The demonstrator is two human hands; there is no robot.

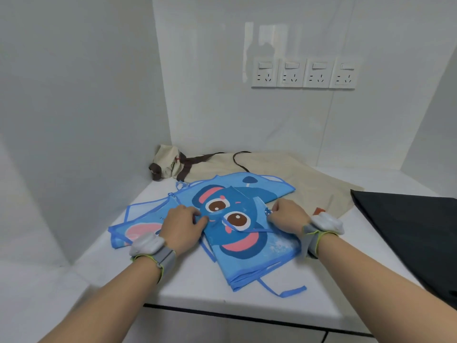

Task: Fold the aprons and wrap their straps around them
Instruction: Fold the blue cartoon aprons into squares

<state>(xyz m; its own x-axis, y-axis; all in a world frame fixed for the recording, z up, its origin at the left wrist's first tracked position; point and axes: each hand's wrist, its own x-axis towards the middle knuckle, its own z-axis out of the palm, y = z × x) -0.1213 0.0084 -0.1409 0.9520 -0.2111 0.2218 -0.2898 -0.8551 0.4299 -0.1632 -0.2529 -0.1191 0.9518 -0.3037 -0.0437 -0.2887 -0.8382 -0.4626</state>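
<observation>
a blue cartoon-print apron (237, 219) is seen spread across a white table (188, 290), partly folded over itself, with both hands set on it. the left hand (181, 222) is pictured with its fingers curled down onto the cloth, the fabric being pinched between thumb and fingertips just beside the printed face. the right hand (286, 215) is shown clenched on the apron's edge, a fold of blue cloth gathered under its knuckles. a thin blue strap (243, 230) is stretched across the print between the two hands, and another blue strap end (286, 290) is trailed out from the lower fold, nearer the person than either hand. grey bands carrying white devices are worn on the left wrist (150, 246) and the right wrist (324, 226). beyond the hands, a beige apron (284, 174) is laid flat, partly covered by the blue one, its dark brown strap (241, 160) looped over it. farther off, beyond the left hand, a bundled beige apron (168, 160) is seen tied round with brown strap, close to the corner of the walls. to the outside of the right hand, a dark cloth (408, 226) is spread over the table's edge. four wall sockets (304, 73) are mounted in a row high above the right hand
</observation>
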